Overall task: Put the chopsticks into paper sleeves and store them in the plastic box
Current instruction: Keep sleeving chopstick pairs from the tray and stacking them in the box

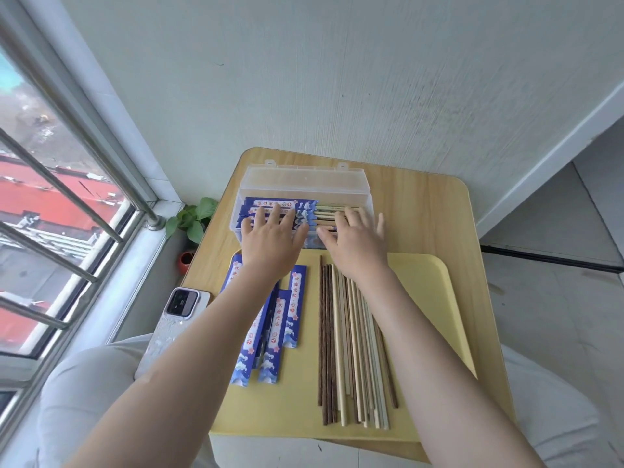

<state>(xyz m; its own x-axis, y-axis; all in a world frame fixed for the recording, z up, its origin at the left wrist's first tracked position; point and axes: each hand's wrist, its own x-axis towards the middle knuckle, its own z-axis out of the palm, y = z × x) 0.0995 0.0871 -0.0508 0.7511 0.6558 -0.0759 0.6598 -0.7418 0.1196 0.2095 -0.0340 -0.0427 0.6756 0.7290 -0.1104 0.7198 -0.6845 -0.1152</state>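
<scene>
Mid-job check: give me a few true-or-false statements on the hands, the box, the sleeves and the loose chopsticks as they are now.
1. Both hands, left hand and right hand, lie flat on the sleeved chopsticks in the plastic box. True.
2. The box lid is closed. False: it stands open behind the box.
3. Loose chopsticks lie on the yellow tray. True.
4. No empty paper sleeves remain. False: several lie on the tray.
5. The phone sits inside the box. False: it lies at the table's left edge.
</scene>
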